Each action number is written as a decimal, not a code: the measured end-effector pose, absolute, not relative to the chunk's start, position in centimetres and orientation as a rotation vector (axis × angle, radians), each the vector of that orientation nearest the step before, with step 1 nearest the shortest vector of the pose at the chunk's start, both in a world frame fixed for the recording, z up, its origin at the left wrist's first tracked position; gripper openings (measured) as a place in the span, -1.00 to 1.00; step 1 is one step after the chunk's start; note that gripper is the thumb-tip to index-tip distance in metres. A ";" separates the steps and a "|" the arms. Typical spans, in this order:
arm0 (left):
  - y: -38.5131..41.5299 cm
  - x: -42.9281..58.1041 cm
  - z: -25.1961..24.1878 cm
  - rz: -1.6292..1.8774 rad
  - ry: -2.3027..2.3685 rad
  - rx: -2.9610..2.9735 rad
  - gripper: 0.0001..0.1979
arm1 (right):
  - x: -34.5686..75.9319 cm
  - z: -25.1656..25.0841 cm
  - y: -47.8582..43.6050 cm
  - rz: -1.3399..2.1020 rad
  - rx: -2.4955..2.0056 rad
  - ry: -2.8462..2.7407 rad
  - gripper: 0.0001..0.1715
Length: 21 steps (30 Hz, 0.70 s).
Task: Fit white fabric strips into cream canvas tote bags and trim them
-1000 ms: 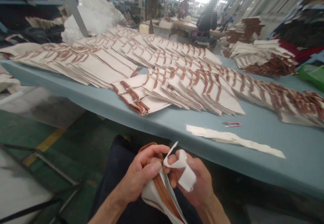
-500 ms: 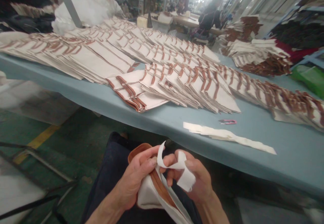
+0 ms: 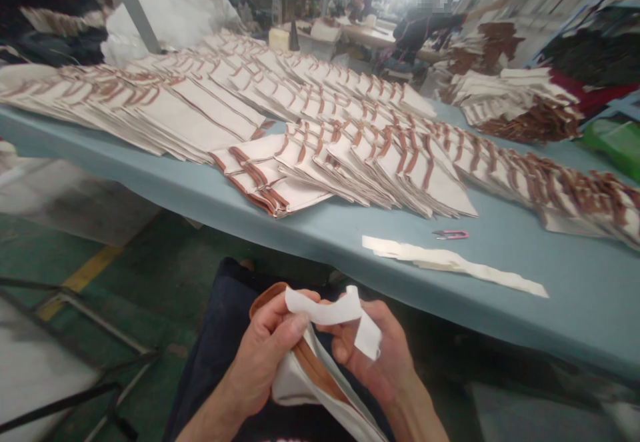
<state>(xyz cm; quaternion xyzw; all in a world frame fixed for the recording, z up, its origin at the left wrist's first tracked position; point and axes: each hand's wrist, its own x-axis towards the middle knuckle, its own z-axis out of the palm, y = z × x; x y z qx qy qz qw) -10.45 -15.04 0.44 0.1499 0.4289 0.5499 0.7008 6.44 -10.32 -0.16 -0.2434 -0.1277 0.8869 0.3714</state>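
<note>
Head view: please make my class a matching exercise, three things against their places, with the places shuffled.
Things:
1. snips
2. tape
3. green plastic

Places:
A. pinched between left hand and right hand
B. far right edge of the view
C. on the table, just beyond the long strip

Pairs: 1-C, 2-A, 3-B
</note>
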 end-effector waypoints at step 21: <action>-14.3 -13.2 3.6 1.029 1.227 0.695 -0.55 | 14.3 -2.7 -11.8 1.977 -1.332 -1.134 -0.44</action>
